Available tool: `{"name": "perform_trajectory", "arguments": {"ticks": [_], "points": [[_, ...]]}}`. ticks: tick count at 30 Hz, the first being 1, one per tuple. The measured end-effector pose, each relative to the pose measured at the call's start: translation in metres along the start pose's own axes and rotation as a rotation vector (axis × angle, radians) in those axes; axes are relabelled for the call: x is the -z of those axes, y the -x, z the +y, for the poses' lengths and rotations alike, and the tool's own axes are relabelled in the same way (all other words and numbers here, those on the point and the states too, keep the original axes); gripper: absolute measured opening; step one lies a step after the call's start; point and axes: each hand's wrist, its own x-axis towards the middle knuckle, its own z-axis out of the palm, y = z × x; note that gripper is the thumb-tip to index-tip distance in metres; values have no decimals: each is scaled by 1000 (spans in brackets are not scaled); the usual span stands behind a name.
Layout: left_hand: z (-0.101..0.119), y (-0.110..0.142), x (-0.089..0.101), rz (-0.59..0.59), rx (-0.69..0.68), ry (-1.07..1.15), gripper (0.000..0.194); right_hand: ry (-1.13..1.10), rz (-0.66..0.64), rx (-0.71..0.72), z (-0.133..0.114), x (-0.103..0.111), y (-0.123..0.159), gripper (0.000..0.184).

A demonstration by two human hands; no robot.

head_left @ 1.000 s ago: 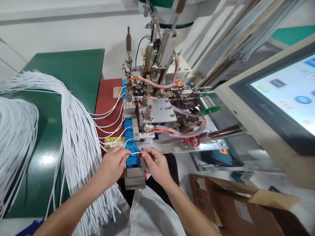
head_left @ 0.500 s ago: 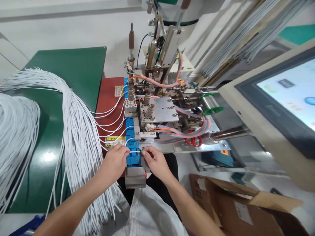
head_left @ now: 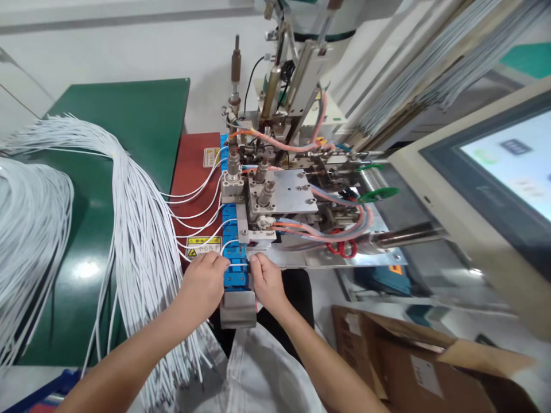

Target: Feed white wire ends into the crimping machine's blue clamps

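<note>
A white cable (head_left: 236, 264) lies straight across one of the blue clamp blocks (head_left: 235, 279) at the machine's near edge. My left hand (head_left: 205, 282) is closed on this cable, left of the block. On the block's right side, my right hand (head_left: 267, 281) is closed at the cable's tip; its fingers hide the very end. Further back along the blue row, several more white cables curve into other blocks. They come from a thick bundle of white cables (head_left: 142, 229) to the left of my hands.
A metal machine (head_left: 286, 192) with orange and grey tubes rises behind the blocks. A green table (head_left: 150, 109) bears another cable coil (head_left: 34, 212) at far left. A screen (head_left: 516, 155) juts in from the right. Below it stands an open cardboard box (head_left: 387, 355).
My right hand's fingers have curled in more tightly at the cable's tip. My left hand stays on the cable. The whole view has shifted slightly.
</note>
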Motion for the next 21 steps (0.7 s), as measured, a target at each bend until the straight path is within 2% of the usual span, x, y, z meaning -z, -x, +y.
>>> {"name": "perform_trajectory", "arguments": {"ticks": [3,8,10,13,15,18,21], "points": [[-2,2,-1,25,-63,-45,22,-16,4,-18,0,5,-1,35],[-10,9,3,51,-140,10,30,-228,172,-139,3,16,-1,36],[-13,15,13,-14,-177,32,28,-297,212,-148,6,21,1,37],[-15,28,34,-266,-271,111,13,-355,229,-158,10,29,6,38],[-16,36,44,-392,-285,104,5,-382,227,-173,10,33,8,39],[-16,41,47,-419,-260,64,13,-403,220,-176,7,37,9,40],[-12,34,42,-366,-271,156,18,-417,209,-164,3,39,10,41]]}}
